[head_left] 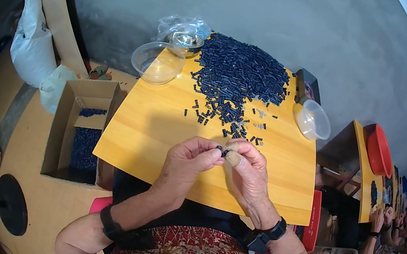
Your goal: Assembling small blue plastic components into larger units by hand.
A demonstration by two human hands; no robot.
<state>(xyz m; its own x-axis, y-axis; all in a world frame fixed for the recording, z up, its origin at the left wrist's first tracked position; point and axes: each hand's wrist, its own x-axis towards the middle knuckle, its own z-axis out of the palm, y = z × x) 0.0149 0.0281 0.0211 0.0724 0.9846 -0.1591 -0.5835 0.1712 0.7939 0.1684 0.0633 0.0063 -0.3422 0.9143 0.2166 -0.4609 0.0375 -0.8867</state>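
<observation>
Above the near part of the yellow table (142,132), my two hands meet fingertip to fingertip. My left hand (180,164) pinches a small black plastic piece (219,148) between thumb and fingers. Closed beside it, my right hand (250,177) grips a small dark part (225,153), mostly hidden by the thumb; I cannot tell whether the two parts are joined. A pale strip wraps the right thumb. Beyond my hands lies a large heap of small black plastic pieces (246,72), thinning toward me. A few small clear pieces (261,114) are scattered at its near right edge.
A clear round tub (142,59) and a metal bowl (186,41) stand at the far left, another clear tub (316,122) at the right edge near a black tray (309,86). A cardboard box (63,127) with dark pieces sits left. Other people work at a table (364,174) on the right.
</observation>
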